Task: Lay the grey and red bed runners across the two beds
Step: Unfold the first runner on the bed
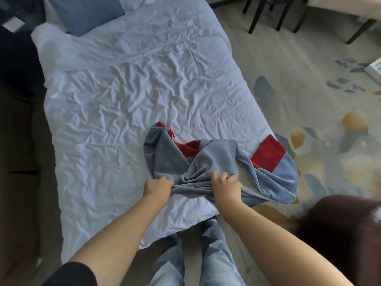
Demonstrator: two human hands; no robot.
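Observation:
A grey and red bed runner (pixel 218 157) lies bunched and twisted near the foot of a bed with a wrinkled white duvet (pixel 123 104). Its right end hangs over the bed's right edge, showing a red panel. My left hand (pixel 157 187) grips a gathered grey fold at the runner's near left side. My right hand (pixel 225 185) clutches the bunched grey cloth just to the right of it. Only this one bed is in view.
A blue pillow (pixel 86 13) lies at the head of the bed. Dark chair legs (pixel 266 15) stand at the far right on the patterned carpet (pixel 309 112). A dark brown seat (pixel 346 234) sits near right. Dark furniture (pixel 18 120) lines the left.

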